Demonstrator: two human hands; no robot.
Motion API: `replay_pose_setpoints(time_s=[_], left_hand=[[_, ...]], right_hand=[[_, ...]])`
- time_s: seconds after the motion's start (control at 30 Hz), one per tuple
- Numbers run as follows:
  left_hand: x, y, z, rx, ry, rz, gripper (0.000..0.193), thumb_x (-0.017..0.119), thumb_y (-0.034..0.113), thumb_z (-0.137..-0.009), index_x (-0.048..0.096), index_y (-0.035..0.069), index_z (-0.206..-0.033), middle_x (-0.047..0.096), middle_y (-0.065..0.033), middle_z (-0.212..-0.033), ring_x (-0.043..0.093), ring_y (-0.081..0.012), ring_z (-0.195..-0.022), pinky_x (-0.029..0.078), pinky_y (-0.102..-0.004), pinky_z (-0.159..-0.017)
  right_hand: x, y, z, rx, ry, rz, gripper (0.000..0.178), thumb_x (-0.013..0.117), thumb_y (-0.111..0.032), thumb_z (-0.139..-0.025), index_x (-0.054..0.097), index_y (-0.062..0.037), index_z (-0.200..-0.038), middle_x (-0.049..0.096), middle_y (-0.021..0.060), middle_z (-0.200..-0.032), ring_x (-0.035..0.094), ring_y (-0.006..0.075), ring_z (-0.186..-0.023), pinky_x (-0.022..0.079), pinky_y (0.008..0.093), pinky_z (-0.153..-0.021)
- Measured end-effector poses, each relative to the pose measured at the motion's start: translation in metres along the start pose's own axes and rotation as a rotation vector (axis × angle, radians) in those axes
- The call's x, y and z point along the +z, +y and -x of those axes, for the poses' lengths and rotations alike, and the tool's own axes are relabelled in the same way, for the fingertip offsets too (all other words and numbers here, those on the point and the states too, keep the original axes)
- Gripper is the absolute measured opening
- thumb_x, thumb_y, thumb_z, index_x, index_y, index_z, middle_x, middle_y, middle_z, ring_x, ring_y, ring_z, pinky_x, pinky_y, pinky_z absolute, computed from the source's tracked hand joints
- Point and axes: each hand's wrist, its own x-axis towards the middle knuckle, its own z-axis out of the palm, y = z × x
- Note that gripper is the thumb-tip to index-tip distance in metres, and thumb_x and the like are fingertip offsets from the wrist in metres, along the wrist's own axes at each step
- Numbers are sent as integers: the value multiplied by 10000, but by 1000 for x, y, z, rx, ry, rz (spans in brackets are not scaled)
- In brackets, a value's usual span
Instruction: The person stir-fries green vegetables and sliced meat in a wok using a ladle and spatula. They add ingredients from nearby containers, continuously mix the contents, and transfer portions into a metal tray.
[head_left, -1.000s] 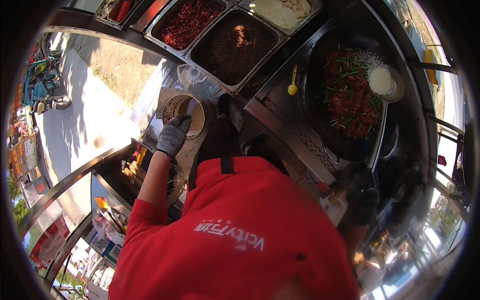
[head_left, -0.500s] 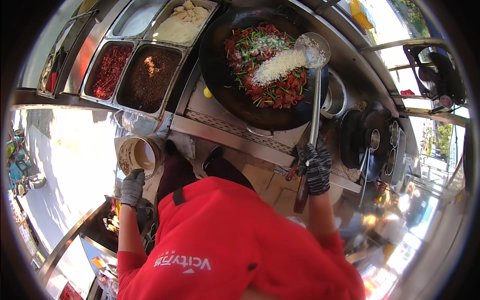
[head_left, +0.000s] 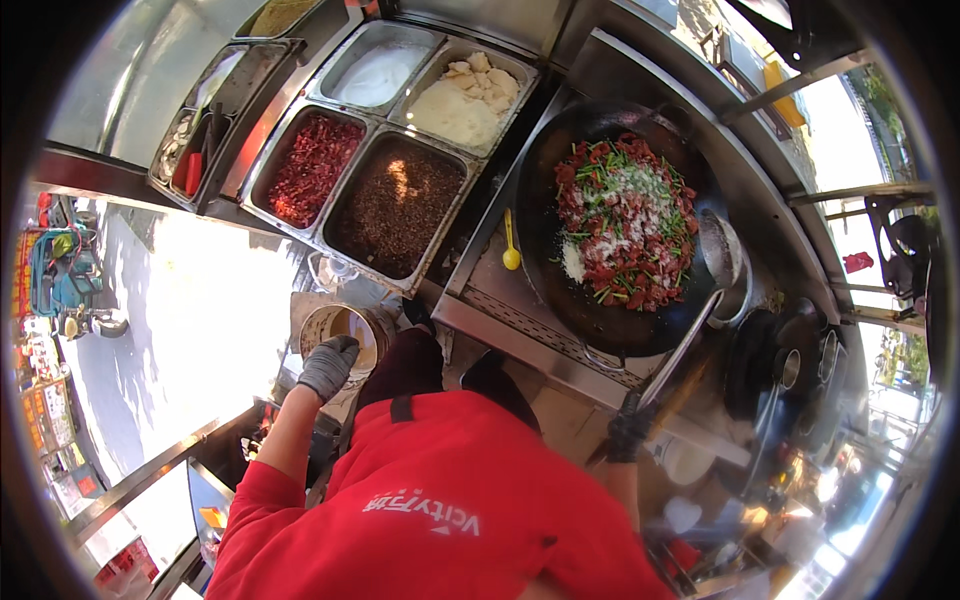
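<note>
My right hand (head_left: pixel 628 428), in a dark knit glove, grips the long handle of a metal ladle (head_left: pixel 682 348). The ladle's bowl hangs at the right rim of a large black wok (head_left: pixel 540 215). Inside the wok lies a heap of red meat pieces (head_left: pixel 635 255) with cut green stems. White granules (head_left: pixel 573 262) lie at the heap's left edge, and more white is scattered over its top. My left hand (head_left: pixel 328 368), in a grey glove, is curled into a loose fist beside a round bucket (head_left: pixel 378 322); I see nothing in it.
Left of the wok stand metal trays: white powder (head_left: pixel 375 75), a pale paste (head_left: pixel 455 110), chopped red chilli (head_left: pixel 305 165) and brown flakes (head_left: pixel 395 215). A yellow spoon (head_left: pixel 511 240) lies on the steel stove top (head_left: pixel 490 275). Pans and ladles (head_left: pixel 790 370) hang at the right.
The ladle has swung from over the meat to the wok's right rim. The pile of white granules is smaller and more spread out. The whole view has shifted, the wok now sitting further right.
</note>
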Motion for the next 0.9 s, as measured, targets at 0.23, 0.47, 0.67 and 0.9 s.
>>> replay_pose_setpoints(time_s=[0.23, 0.47, 0.67, 0.9], left_hand=[[-34, -48, -59, 11, 76, 226, 328, 558, 332, -908, 671, 64, -1059, 682, -191, -994, 642, -360, -969, 490, -418, -860], [-67, -149, -36, -272, 123, 208, 307, 567, 294, -915, 664, 58, -1086, 688, -189, -977, 653, -350, -951, 496, -408, -850], [-82, -190, 16, -586, 70, 234, 312, 563, 262, -916, 652, 47, -1125, 673, -193, -1057, 644, -320, -996, 486, -385, -874], [-90, -169, -16, -380, 94, 233, 293, 574, 232, -911, 651, 34, -1112, 683, -175, -1042, 648, -317, -982, 487, -377, -869]], right_hand=[[87, -284, -19, 209, -804, -602, 151, 585, -157, -929, 548, -44, -1023, 522, 27, -661, 472, 118, -443, 410, 276, -386], [386, -475, -78, -395, -1094, -31, 233, 690, -179, -851, 573, 12, -917, 565, 88, -671, 559, 215, -496, 464, 366, -461], [480, -473, -61, -519, -1082, 202, 187, 638, -132, -882, 576, 37, -930, 582, 139, -678, 560, 248, -505, 475, 385, -462], [384, -487, -51, 264, -1164, -735, 205, 516, -98, -887, 609, 13, -1032, 586, 108, -714, 572, 205, -545, 483, 310, -477]])
